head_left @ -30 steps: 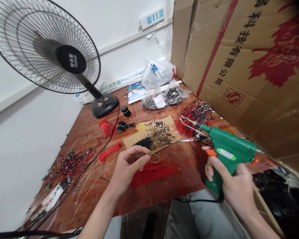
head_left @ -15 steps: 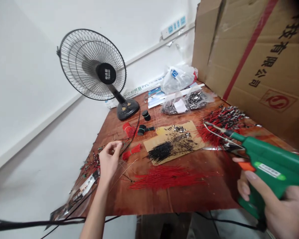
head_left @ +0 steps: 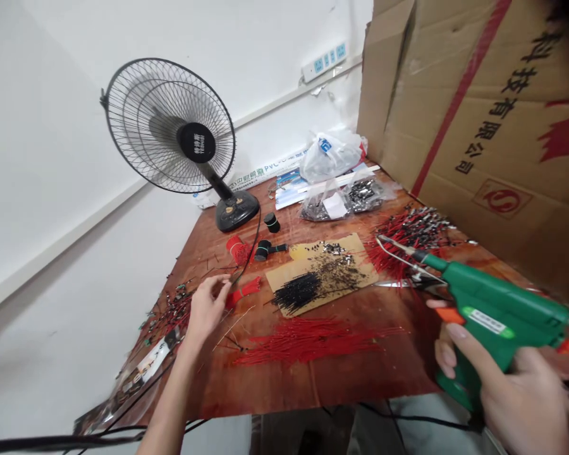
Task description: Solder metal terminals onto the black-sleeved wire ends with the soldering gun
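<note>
In my right hand (head_left: 497, 373) is a green soldering gun (head_left: 497, 297) with an orange trigger. Its metal tip points left, over the near edge of a pile of red wires with metal ends (head_left: 410, 230). My left hand (head_left: 208, 306) hovers over the left side of the table, thumb and fingertips brought together. Whatever they pinch is too small to make out. Beside those fingertips are the fan's black cord (head_left: 249, 262) and a banded bundle of red wires (head_left: 244, 291). Loose red wires (head_left: 308, 341) lie in front, and black wires (head_left: 298, 292) rest on a cardboard sheet (head_left: 277, 278).
A black fan (head_left: 196, 142) stands at the back left. Plastic bags of metal parts (head_left: 365, 194) lie at the back, and a large cardboard box (head_left: 455, 114) walls off the right. Scissors (head_left: 398, 284) lie near the gun. Wired pieces (head_left: 171, 309) clutter the left edge.
The view has shifted slightly, moving the scene left. My left hand has come a little closer to the banded red bundle. The soldering gun keeps about the same place over the table.
</note>
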`<state>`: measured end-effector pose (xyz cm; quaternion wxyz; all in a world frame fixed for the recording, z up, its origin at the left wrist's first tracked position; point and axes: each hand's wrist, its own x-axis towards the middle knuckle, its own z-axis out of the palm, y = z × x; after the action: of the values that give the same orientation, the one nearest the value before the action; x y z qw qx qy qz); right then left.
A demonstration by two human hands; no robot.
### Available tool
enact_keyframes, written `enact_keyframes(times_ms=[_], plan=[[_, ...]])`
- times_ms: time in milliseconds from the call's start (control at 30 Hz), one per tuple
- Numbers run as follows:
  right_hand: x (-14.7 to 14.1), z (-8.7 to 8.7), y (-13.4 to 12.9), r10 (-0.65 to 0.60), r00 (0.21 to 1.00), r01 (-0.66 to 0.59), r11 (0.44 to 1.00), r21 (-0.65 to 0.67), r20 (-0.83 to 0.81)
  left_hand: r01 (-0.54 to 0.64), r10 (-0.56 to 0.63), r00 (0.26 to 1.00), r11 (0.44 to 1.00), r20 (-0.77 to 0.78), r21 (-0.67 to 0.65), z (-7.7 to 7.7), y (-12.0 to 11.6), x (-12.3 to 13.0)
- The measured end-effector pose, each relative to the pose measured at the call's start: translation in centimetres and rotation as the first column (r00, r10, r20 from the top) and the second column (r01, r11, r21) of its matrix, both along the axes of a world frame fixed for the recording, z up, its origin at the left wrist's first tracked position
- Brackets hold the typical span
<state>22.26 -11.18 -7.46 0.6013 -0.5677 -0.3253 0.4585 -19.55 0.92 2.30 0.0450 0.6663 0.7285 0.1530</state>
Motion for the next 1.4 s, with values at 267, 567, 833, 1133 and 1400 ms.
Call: enact_keyframes(times_ms=[267, 567, 833, 1133, 1400], plan=[[-0.3, 0.2, 0.2, 0.013, 0.995, -0.021, 0.997, -0.075, -0.098, 0.545, -0.565, 0.797, 0.825, -0.215, -0.151, -1.7, -0.3, 11.7], [-0.8, 0.9, 0.3, -0.030, 0.988, 0.023, 0.998, -0.050, -0.151, 0.732, -0.760, 0.607, 0.648, -0.232, -0.209, -3.2, -0.8, 18.3], [-0.8, 0.9, 0.4, -0.020, 0.988, 0.014, 0.999, -0.044, -0.152, 0.760, -0.749, 0.549, 0.632, -0.371, -0.152, -3.2, 0.9, 19.4], [-0.5, 1.1, 0.4, -0.005, 0.992, 0.003, 1.000, -0.021, -0.126, 0.774, -0.802, 0.565, 0.597, -0.195, -0.214, -2.1, -3.7, 17.2], [-0.7, 1.4, 0.5, -0.014, 0.990, 0.013, 1.000, -0.011, -0.142, 0.790, -0.824, 0.520, 0.564, -0.223, -0.242, -2.7, -3.3, 18.0]])
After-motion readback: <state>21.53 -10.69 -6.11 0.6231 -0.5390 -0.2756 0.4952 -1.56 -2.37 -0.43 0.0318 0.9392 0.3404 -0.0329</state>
